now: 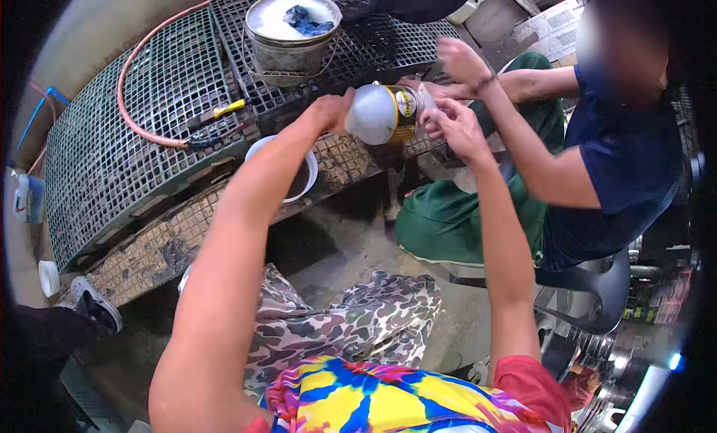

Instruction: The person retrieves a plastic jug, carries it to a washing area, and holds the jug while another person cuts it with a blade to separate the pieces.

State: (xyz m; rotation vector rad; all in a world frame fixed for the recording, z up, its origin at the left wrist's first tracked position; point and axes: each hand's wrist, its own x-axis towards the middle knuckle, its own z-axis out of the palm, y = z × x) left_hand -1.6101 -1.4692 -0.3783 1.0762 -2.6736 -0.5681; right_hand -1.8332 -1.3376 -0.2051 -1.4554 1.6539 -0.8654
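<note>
A plastic jug (pixel 371 115) with a black and yellow label lies on its side in the air, its mouth pointing right. My left hand (pixel 334 113) is closed around its base. At the mouth end, the fingers of my right hand (pixel 457 127) are pinched together by a small whitish piece (pixel 428 98); whether that is a cap cannot be made out. Beneath my left forearm is a white bucket (pixel 307 180) with dark contents, partly covered by the arm. A metal pail (pixel 287 56) holding white stuff and a blue cloth stands just beyond the jug.
A co-worker in a dark shirt (pixel 620 156) sits at right, one raised hand (pixel 464 62) close to the jug. Black grating (pixel 164 82) carries a pinkish hose (pixel 127 97) with a yellow-handled fitting (pixel 228 108). A wooden ledge (pixel 157 246) runs along its front. Someone's shoe (pixel 95 304) shows at left.
</note>
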